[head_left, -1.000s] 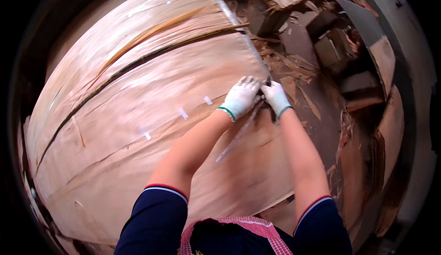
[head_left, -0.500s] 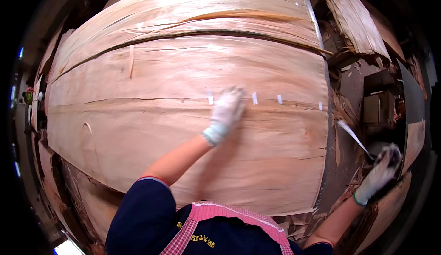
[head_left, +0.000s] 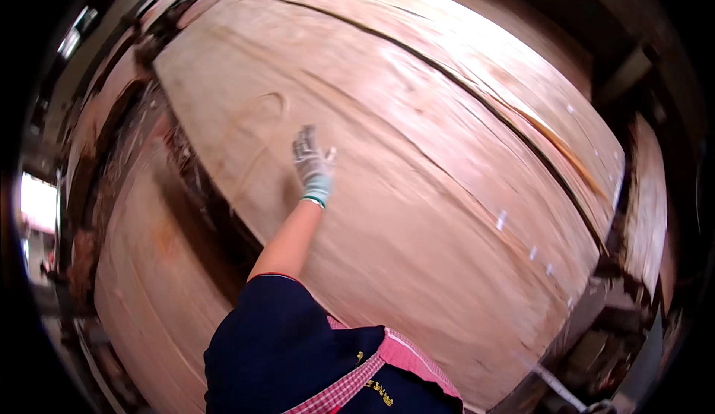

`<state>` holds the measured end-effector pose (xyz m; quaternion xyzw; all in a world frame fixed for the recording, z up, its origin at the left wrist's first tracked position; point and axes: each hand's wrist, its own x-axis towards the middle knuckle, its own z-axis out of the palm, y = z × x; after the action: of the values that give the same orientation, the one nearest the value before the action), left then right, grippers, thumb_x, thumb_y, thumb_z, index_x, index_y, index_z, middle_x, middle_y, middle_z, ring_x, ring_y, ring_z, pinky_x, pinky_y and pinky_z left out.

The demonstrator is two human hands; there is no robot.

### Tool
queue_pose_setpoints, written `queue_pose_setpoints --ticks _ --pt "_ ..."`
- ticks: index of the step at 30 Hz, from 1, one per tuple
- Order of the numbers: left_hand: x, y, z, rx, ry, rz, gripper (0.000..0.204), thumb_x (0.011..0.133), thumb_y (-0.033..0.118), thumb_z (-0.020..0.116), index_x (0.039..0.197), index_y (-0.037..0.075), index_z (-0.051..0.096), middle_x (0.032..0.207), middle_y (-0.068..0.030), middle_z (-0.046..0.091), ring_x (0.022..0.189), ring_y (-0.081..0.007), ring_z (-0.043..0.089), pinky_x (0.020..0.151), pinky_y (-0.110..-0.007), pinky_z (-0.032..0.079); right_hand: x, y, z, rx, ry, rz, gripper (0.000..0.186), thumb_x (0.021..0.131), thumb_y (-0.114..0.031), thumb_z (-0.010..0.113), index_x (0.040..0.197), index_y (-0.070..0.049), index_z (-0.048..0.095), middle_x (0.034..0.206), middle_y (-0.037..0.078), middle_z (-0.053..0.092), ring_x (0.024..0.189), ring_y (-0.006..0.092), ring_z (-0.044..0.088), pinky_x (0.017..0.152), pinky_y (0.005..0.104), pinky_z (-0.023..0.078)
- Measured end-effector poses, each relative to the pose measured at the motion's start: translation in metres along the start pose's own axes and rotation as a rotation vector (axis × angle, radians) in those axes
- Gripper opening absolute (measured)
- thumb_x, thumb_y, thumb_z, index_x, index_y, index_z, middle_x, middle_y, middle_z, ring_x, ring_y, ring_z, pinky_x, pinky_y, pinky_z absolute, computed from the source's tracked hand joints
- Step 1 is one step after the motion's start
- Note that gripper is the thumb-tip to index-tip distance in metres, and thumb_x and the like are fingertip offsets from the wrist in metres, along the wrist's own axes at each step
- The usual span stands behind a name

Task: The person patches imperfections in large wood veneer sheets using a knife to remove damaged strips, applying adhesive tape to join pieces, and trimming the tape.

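Note:
My left hand (head_left: 313, 164), in a white glove with a green cuff, is open above a large sheet of thin wood veneer (head_left: 357, 242), fingers spread. Whether it touches the sheet I cannot tell. Close to its fingertips lies a thin curled strip of wood (head_left: 272, 99). A long crack runs across the veneer, and short pieces of white tape (head_left: 501, 220) sit along its right part. At the lower right a white strip (head_left: 558, 386) stretches past the sheet's edge. My right hand is out of view.
A dark gap with a ragged edge crosses the far part of the veneer, an orange-brown sliver (head_left: 562, 149) beside it. Another veneer sheet (head_left: 153, 257) lies to the left across a dark gap. Rough wood pieces (head_left: 644, 209) stand at the right.
My view has turned, so the sheet appears slanted. My left hand has moved left from the taped crack toward the curled strip. My right hand has gone out of view.

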<state>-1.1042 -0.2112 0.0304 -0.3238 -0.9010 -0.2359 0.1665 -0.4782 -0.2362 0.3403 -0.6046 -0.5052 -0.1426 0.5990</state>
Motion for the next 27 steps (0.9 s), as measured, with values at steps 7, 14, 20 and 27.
queue_pose_setpoints --ticks 7,14,20,27 --pt "-0.013 -0.207 -0.067 0.23 -0.012 -0.429 0.037 0.085 0.026 0.067 0.116 0.01 0.056 0.127 -0.0166 0.056 0.119 -0.0327 0.051 0.101 -0.046 0.039 -0.047 -0.072 0.031 0.282 -0.245 0.014 0.022 0.096 -0.017 0.057 0.106 0.002 0.056 0.084 0.014 0.059 0.069 0.0201 0.057 0.055 0.0301 0.047" --pt "-0.113 -0.272 -0.141 -0.281 0.256 -0.72 0.015 0.092 0.02 0.055 0.095 0.006 0.058 0.088 -0.0203 0.066 0.084 -0.0399 0.063 0.072 -0.048 0.048 -0.079 -0.07 0.045 -0.056 -0.387 -0.137 0.03 0.098 -0.018 0.053 0.122 -0.001 0.061 0.099 0.015 0.063 0.092 0.0227 0.06 0.08 0.0331 0.049" --pt "-0.389 -0.482 -0.27 0.143 -0.079 -1.477 0.02 0.09 0.021 0.057 0.096 0.003 0.064 0.091 -0.0164 0.068 0.083 -0.0308 0.065 0.074 -0.042 0.051 -0.152 -0.14 0.061 0.581 -0.559 0.282 0.026 0.098 -0.022 0.056 0.107 0.001 0.06 0.087 0.004 0.058 0.07 0.0115 0.048 0.061 0.0247 0.04" --pt "-0.352 -0.486 -0.31 -0.365 0.105 -1.267 0.037 0.096 0.029 0.048 0.107 -0.001 0.066 0.1 -0.0182 0.068 0.087 -0.0312 0.065 0.077 -0.043 0.051 -0.203 -0.17 0.118 0.56 -0.588 -0.255 0.026 0.097 -0.026 0.059 0.103 -0.001 0.064 0.083 0.004 0.061 0.065 0.0101 0.05 0.055 0.0234 0.039"
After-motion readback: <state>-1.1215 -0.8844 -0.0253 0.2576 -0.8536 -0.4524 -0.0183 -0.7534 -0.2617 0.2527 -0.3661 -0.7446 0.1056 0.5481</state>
